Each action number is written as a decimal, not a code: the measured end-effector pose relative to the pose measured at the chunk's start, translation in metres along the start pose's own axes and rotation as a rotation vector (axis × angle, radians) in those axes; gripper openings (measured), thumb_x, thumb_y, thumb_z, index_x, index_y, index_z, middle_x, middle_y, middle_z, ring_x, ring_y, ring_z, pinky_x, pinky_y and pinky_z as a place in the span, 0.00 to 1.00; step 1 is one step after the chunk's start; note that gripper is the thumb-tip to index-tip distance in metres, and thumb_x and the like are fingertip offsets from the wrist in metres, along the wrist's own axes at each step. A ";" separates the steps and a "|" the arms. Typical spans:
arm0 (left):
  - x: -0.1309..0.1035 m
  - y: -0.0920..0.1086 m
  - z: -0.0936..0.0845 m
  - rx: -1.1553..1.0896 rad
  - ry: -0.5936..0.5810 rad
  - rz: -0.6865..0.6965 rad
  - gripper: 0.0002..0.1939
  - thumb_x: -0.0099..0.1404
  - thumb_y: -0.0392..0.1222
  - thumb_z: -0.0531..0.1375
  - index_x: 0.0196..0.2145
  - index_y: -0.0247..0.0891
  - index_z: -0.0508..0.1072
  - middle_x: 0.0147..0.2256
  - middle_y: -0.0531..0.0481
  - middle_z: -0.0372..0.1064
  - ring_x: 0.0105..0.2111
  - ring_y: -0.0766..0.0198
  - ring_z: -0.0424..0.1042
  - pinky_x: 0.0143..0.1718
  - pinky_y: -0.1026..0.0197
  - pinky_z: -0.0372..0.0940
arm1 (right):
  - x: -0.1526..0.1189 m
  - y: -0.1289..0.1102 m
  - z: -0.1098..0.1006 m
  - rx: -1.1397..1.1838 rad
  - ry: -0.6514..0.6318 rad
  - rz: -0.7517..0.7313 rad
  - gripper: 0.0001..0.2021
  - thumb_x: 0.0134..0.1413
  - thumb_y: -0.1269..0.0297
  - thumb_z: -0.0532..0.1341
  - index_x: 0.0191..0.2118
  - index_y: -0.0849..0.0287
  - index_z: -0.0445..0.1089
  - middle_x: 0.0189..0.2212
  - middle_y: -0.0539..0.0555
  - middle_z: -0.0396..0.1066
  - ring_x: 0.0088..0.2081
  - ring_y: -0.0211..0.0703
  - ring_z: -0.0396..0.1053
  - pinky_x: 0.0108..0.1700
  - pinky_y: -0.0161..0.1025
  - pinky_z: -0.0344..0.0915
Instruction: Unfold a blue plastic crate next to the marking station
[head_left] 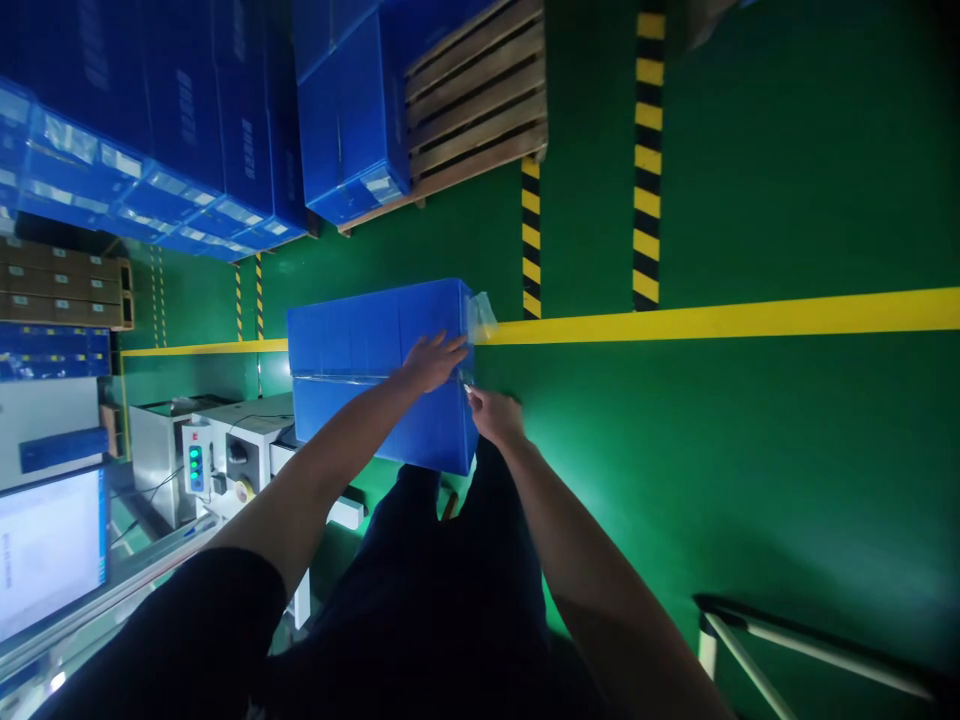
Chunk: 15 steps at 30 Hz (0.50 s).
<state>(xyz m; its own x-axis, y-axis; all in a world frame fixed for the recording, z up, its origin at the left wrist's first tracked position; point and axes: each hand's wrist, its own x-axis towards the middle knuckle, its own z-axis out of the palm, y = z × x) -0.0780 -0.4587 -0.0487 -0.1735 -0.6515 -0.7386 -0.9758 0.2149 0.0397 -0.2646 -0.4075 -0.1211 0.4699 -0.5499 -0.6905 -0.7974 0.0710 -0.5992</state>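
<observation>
A blue rectangular corrugated-plastic box is seen above the green floor, its long axis running left to right. The left hand is laid flat on it, fingers spread. Clear tape at the box's right end is pinched by the right hand.

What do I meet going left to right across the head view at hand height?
Lit screen → white machine with green lights → blue box → left hand → right hand → green floor.
</observation>
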 end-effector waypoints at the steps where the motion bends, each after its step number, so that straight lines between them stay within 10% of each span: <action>1: -0.005 0.000 0.005 -0.027 0.018 -0.017 0.36 0.72 0.27 0.60 0.74 0.48 0.69 0.81 0.45 0.51 0.79 0.37 0.51 0.71 0.32 0.62 | 0.001 0.001 0.002 0.013 0.005 0.013 0.23 0.78 0.58 0.54 0.69 0.49 0.76 0.57 0.62 0.82 0.56 0.58 0.80 0.61 0.50 0.72; 7: -0.061 0.002 0.061 -0.337 0.271 -0.215 0.30 0.76 0.31 0.56 0.72 0.44 0.69 0.76 0.40 0.59 0.73 0.47 0.61 0.70 0.41 0.65 | 0.013 0.006 0.013 0.117 0.019 0.082 0.22 0.79 0.58 0.54 0.67 0.50 0.78 0.46 0.58 0.86 0.48 0.51 0.83 0.57 0.45 0.73; 15: -0.167 0.026 0.151 -0.576 0.201 -0.276 0.25 0.74 0.30 0.58 0.65 0.39 0.76 0.65 0.41 0.74 0.66 0.50 0.69 0.71 0.45 0.65 | 0.002 0.013 0.031 0.195 0.059 0.071 0.22 0.77 0.58 0.56 0.65 0.56 0.79 0.45 0.58 0.86 0.39 0.49 0.83 0.50 0.44 0.74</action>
<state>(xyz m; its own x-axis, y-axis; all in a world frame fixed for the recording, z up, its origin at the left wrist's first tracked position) -0.0544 -0.2346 -0.0257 0.1261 -0.7615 -0.6358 -0.8932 -0.3661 0.2612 -0.2619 -0.3824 -0.1428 0.3877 -0.5847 -0.7127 -0.7370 0.2678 -0.6206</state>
